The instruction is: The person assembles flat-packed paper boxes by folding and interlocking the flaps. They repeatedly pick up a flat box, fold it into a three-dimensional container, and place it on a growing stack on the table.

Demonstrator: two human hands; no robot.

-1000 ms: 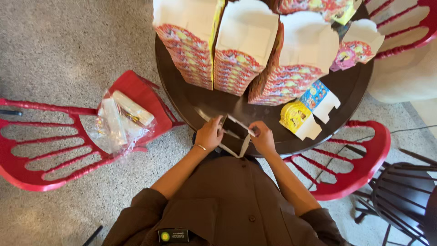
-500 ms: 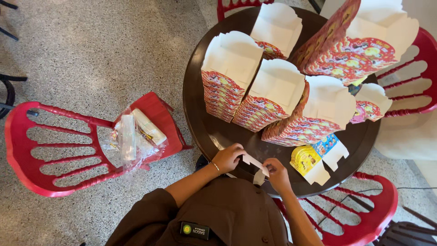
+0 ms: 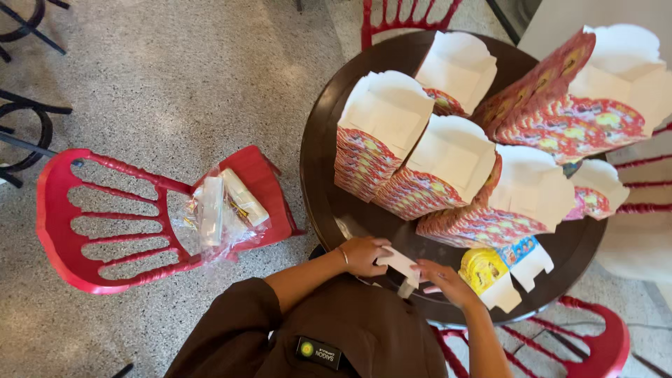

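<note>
My left hand (image 3: 362,255) and my right hand (image 3: 446,282) both grip a flat white cardboard piece (image 3: 399,264) at the near edge of a round dark table (image 3: 322,175). The card is partly folded between the fingers. Just right of my right hand lies a yellow and blue flat box blank (image 3: 500,269). Behind the hands stand several stacks of folded red patterned paper boxes (image 3: 420,168) with white insides, filling most of the tabletop.
A red chair (image 3: 105,231) at the left carries a clear plastic bag (image 3: 217,213) of white packets. Another red chair (image 3: 574,343) sits at the lower right, a third (image 3: 406,17) behind the table. Black metal chair legs (image 3: 28,133) stand at far left on speckled floor.
The view has shifted so the table sits further right and higher. My hands have kept hold of the white card and turned it flatter against the table edge.
</note>
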